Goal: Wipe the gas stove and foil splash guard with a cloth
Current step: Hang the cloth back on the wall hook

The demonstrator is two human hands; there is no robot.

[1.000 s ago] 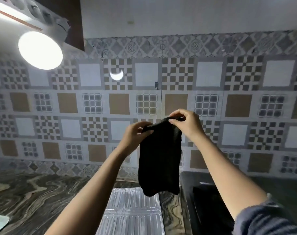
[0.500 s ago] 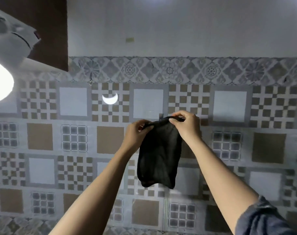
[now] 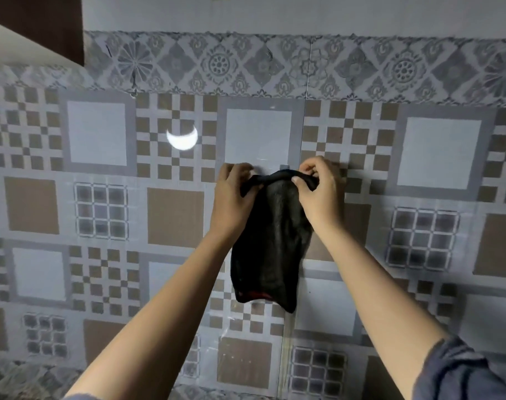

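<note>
Black cloth (image 3: 270,238) hangs against tiled wall (image 3: 101,197), top edge pinched between both hands. Left hand (image 3: 234,194) grip closed on left corner; right hand (image 3: 322,192) grip closed on right corner, just below small wall hook (image 3: 285,167). Stove and foil guard out of view; wiping cannot be confirmed. Judgement: cloth at its hanging place, either being fetched or put away.

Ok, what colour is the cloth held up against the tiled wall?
Black, with a thin red edge at the bottom of the cloth; the head view shows it.
</note>
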